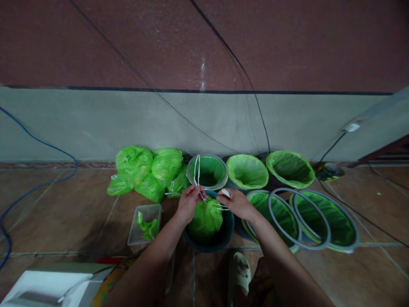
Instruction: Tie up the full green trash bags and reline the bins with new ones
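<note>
The left hand is pinching the white drawstring, fingertips together on it, while the right hand is clamping its fingers on another stretch of cord. The bunched green bag is sitting inside the blue bin, just below both hands. The risk is lying in that thin cord: uneven tugging could be tearing the plastic or slipping a strand loose. One loop is standing up before the gray-rimmed bin, where a careless swing could be snagging it.

Green bag (white drawstring looped upward) bunched inside blue bin.
</note>
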A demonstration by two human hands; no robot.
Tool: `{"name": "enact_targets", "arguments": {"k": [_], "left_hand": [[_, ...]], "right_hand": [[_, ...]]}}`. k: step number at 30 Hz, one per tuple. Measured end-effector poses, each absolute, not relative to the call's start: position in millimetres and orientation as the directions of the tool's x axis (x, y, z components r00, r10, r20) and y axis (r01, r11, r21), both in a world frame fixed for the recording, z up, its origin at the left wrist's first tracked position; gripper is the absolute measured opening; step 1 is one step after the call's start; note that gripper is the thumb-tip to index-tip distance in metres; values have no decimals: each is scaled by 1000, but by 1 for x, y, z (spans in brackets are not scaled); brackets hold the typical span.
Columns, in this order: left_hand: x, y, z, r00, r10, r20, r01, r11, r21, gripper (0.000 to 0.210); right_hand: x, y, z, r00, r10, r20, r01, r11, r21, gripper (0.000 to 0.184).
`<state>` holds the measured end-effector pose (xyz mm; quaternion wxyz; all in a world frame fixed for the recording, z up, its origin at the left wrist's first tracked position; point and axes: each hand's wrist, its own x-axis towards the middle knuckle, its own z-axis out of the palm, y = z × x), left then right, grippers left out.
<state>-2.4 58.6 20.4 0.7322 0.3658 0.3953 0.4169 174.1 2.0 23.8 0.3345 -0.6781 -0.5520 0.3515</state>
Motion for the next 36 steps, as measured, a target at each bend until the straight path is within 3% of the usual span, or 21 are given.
{"name": "enact_targets", "arguments": {"k": [3,5,7,10,13,16,19,23,28,33,36], "left_hand": [[-4,60,19,344,897,-278,-339,395,854,27],[-4,60,20,338,901,-272,-333,385,861,26],[-4,60,21,339,901,-273,-323,383,865,26],[-3,60,24,376,889,-260,-301,383,873,27],[-3,60,26,405,887,-222,-202,324,924,27],[-1,59,29,406,899,-162,6,175,985,25],[3,53,34,551,831,-75,188,-36,981,23],[6,45,41,748,663,-20,202,-200,959,22],[8,46,39,745,666,-36,237,-215,947,25],[5,55,33,629,775,-56,254,-137,957,36],[2,60,30,578,812,-80,292,-115,949,34]], "right_hand": [[170,-6,20,51,977,-207,722,-179,-668,14],[169,-8,21,43,961,-273,769,-206,-605,18],[171,-8,26,-7,954,-301,732,-200,-652,21],[180,-6,37,-120,950,-290,546,-181,-818,28],[187,-6,48,-121,958,-262,406,-193,-893,34],[183,-6,59,-162,964,-213,332,-150,-931,35],[169,-3,67,-220,962,-164,229,-112,-967,38],[156,6,71,-100,987,-125,126,-112,-986,42],[154,9,67,54,994,-98,12,-99,-995,33],[164,3,46,-152,982,-112,269,-68,-961,28],[167,-1,38,-178,971,-160,422,-72,-904,26]]}}
